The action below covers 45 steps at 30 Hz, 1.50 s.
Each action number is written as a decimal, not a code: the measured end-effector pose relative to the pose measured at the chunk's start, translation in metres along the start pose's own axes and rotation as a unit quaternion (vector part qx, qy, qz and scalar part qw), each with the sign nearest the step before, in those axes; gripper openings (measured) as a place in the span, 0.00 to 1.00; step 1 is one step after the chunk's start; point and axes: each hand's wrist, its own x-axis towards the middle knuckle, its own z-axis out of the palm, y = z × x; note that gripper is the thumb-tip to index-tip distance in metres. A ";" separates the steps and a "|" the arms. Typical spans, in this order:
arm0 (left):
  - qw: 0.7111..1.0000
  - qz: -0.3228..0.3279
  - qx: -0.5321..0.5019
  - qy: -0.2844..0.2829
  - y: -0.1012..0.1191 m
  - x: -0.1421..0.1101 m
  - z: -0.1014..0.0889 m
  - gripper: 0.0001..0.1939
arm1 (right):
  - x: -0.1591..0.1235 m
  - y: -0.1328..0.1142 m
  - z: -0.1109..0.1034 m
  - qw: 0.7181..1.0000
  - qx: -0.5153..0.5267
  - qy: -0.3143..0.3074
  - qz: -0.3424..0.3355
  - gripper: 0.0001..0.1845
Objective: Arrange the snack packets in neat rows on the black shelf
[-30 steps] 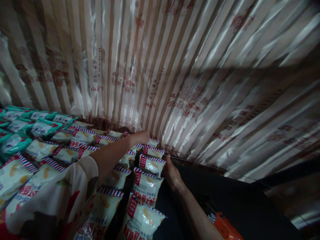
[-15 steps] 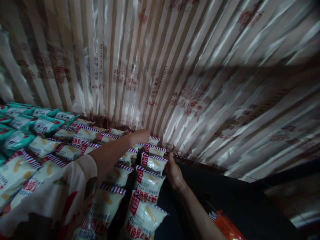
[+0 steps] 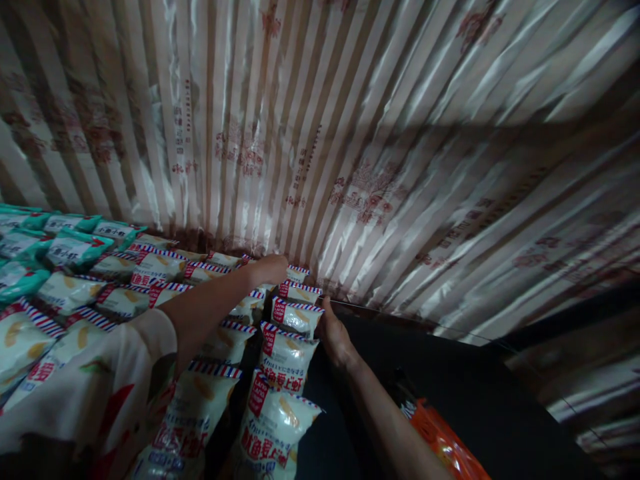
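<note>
My left hand [image 3: 273,269] reaches over rows of white snack bags to the back of the shelf. Its wrist is bent and its fingers are hidden behind the bags. At the right end of the front-to-back row, my right hand [image 3: 334,337] rests against the side of a white snack bag [image 3: 297,316] with red print and a striped top edge. The thumb is stretched upward; the other fingers are mostly hidden. Nearer me in that row lie more such bags, including a large snack bag [image 3: 275,430].
Green snack bags [image 3: 77,247] fill the far left. An orange packet [image 3: 440,433] lies at the lower right on the black shelf surface [image 3: 425,360]. Behind everything rises a striped, creased plastic sheet [image 3: 300,133] with red printing.
The view shifts slightly, so the bags and hands appear a little further left and up. Both hands stay in nearly the same place against the bags.
</note>
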 end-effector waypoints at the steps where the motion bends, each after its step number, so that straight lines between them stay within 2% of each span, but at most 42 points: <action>1: 1.000 0.002 0.000 0.000 -0.001 -0.001 0.000 0.16 | -0.003 0.000 0.001 1.000 -0.006 0.008 -0.015 0.31; 7: 1.000 0.015 0.002 0.004 -0.003 -0.003 -0.002 0.17 | -0.027 0.006 0.002 0.992 -0.064 0.034 -0.107 0.25; 15: 0.999 0.031 -0.012 0.012 -0.005 -0.008 -0.003 0.19 | -0.050 0.011 0.000 0.983 -0.137 -0.017 -0.121 0.20; 23: 0.999 0.042 -0.005 -0.004 -0.002 -0.014 -0.005 0.18 | -0.048 0.019 0.010 0.972 -0.180 0.061 -0.138 0.13; 28: 0.999 0.051 -0.001 -0.004 -0.002 -0.019 -0.007 0.16 | -0.042 0.028 0.010 0.971 -0.165 0.072 -0.155 0.06; 36: 0.999 0.035 -0.003 0.005 0.000 -0.019 -0.007 0.16 | -0.038 0.030 0.015 0.972 -0.147 0.040 -0.177 0.12; 42: 0.999 0.031 -0.015 0.015 -0.002 -0.020 -0.006 0.16 | -0.036 0.029 0.015 0.974 -0.097 0.073 -0.190 0.22; 45: 0.999 0.032 -0.019 0.018 -0.003 -0.021 -0.004 0.15 | -0.035 0.032 0.014 0.979 -0.071 0.069 -0.177 0.21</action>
